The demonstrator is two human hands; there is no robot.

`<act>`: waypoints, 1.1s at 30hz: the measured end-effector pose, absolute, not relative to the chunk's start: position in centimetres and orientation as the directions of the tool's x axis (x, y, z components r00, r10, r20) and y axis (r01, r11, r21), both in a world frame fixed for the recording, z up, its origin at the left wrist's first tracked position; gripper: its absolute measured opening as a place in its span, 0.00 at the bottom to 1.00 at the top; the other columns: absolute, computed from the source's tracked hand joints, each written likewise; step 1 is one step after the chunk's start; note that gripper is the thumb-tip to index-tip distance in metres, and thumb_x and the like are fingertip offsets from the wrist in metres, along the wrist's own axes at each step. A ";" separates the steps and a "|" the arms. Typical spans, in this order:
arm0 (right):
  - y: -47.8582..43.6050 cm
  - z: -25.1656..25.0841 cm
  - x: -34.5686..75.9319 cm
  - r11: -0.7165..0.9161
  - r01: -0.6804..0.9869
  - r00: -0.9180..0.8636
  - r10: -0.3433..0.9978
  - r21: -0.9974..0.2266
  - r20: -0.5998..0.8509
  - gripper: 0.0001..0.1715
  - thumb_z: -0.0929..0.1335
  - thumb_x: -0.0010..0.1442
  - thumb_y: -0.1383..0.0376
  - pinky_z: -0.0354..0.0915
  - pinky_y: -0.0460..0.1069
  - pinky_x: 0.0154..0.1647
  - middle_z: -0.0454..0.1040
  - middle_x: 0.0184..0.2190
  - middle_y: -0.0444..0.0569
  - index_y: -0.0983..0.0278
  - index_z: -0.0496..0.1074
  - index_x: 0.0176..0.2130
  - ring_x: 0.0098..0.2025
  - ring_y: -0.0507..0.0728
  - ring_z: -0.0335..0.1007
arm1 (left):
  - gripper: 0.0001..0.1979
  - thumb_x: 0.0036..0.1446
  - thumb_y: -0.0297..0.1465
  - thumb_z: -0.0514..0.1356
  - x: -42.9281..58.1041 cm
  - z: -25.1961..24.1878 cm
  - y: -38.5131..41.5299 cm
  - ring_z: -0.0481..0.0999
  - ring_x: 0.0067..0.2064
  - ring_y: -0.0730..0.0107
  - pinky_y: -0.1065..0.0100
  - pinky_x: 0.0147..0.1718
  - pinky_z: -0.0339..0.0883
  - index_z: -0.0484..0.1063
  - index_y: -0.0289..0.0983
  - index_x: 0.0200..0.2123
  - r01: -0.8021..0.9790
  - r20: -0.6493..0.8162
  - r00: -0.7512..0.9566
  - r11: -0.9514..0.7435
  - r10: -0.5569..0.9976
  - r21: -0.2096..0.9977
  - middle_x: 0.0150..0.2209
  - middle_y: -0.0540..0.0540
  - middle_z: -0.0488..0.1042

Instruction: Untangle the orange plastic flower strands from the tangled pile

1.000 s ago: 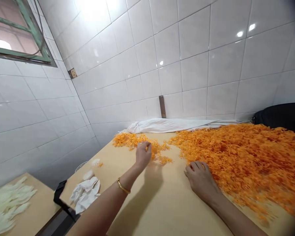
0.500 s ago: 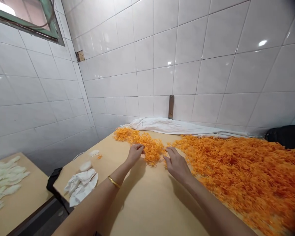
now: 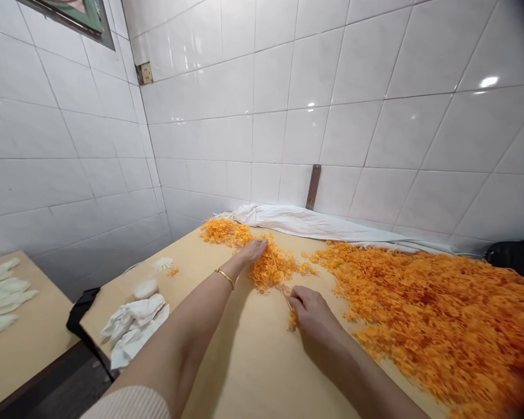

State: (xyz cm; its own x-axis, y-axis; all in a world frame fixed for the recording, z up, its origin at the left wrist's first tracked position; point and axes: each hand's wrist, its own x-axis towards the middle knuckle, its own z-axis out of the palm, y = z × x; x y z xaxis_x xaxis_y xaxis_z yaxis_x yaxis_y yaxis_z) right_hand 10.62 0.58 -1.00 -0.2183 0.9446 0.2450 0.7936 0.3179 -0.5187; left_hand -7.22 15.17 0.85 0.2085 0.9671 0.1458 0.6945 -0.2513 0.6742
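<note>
My left hand [image 3: 255,250] reaches to the small heap of tangled orange stringy pieces [image 3: 274,266] near the middle of the table. Its fingers are bent together against the heap's left side, and what they hold, if anything, is hidden. Closer to me, my right hand [image 3: 312,309] is closed in a pinch on a thin orange stringy piece [image 3: 292,320], whose frilly end hangs down beside the fingers. Another orange heap [image 3: 225,231] lies behind my left hand. To the right spreads a much larger pile of the same orange pieces [image 3: 436,308].
A crumpled white cloth [image 3: 135,329] and a round white object [image 3: 145,289] lie at the table's left edge. Pale flat pieces [image 3: 9,294] cover part of a second table. A long white cloth [image 3: 305,221] runs along the tiled wall; a black object [image 3: 515,259] stands at the right.
My right hand has come back toward me, drawing an orange stringy piece out of the heap. My left hand has moved a little up and right over the heap. The view has tilted and shifted slightly.
</note>
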 end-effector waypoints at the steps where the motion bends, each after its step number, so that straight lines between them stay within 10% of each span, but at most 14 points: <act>1: -0.5 -1.0 10.9 0.323 0.809 -0.232 0.943 -0.492 0.238 0.13 0.56 0.56 0.67 0.50 0.45 0.25 0.63 0.23 0.45 0.63 0.56 0.22 0.25 0.51 0.57 | 0.24 0.55 0.43 0.41 -7.3 0.9 15.2 0.66 0.48 0.61 0.67 0.45 0.57 0.71 0.34 0.34 0.710 0.131 0.213 -0.245 0.968 0.660 0.43 0.41 0.71; 8: -5.0 -0.5 12.4 0.293 0.871 -0.233 0.953 -0.395 0.192 0.12 0.53 0.59 0.67 0.51 0.47 0.26 0.62 0.25 0.46 0.62 0.53 0.24 0.25 0.52 0.56 | 0.11 0.46 0.36 0.56 -7.2 1.2 14.2 0.66 0.46 0.63 0.70 0.43 0.57 0.69 0.38 0.33 0.820 0.121 0.273 -0.297 0.954 0.490 0.44 0.45 0.70; 19: -8.8 1.8 15.4 0.230 0.831 -0.209 0.973 -0.507 0.098 0.16 0.52 0.59 0.59 0.54 0.47 0.26 0.62 0.22 0.44 0.62 0.51 0.22 0.25 0.52 0.59 | 0.21 0.45 0.23 0.55 -6.2 0.1 12.8 0.65 0.47 0.57 0.65 0.36 0.60 0.55 0.34 0.44 0.952 0.201 0.005 -0.066 0.980 0.299 0.44 0.35 0.65; 33: -12.2 -0.3 17.4 0.152 0.820 -0.174 0.985 -0.552 0.012 0.14 0.54 0.60 0.61 0.59 0.47 0.34 0.66 0.29 0.46 0.62 0.61 0.28 0.32 0.53 0.64 | 0.15 0.52 0.39 0.51 -10.2 0.5 13.6 0.68 0.42 0.60 0.66 0.36 0.61 0.63 0.35 0.38 0.983 0.193 -0.014 -0.022 0.981 0.180 0.41 0.38 0.68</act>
State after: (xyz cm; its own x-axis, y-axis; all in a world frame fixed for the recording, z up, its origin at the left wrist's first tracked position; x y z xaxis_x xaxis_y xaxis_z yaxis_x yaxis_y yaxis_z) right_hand 17.40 -12.22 -0.28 -0.1744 0.9846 0.0125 0.8199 0.1522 -0.5518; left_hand -10.19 13.59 0.54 -0.0136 0.9812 0.1927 0.9834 -0.0218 0.1804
